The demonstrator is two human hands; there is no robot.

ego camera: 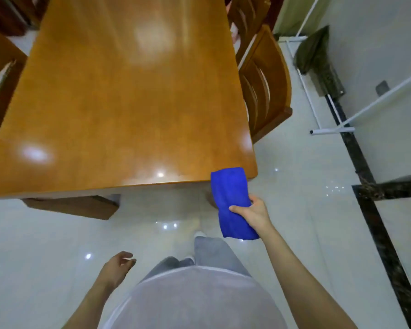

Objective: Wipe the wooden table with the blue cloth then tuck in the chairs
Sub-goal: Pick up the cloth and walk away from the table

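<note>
Bench [128, 103]: glossy orange-brown wood, rectangular.
Cloth [231, 193]: blue, fuzzy, folded oblong, top end at the bench corner.
Right hand [256, 213]: pinching the cloth.
Left hand [118, 264]: relaxed, holding nothing.

Readable text: none; you will find no words, brands, numbers or signs here.
Desk [128, 103]: plain glossy wood, nothing written on it.
Blue cloth [230, 191]: plain, no tag or print showing.

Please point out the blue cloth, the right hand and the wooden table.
blue cloth [230, 193], head view, on its upper half.
right hand [256, 214], head view, middle of the hand.
wooden table [128, 103], head view, bare top.
</note>
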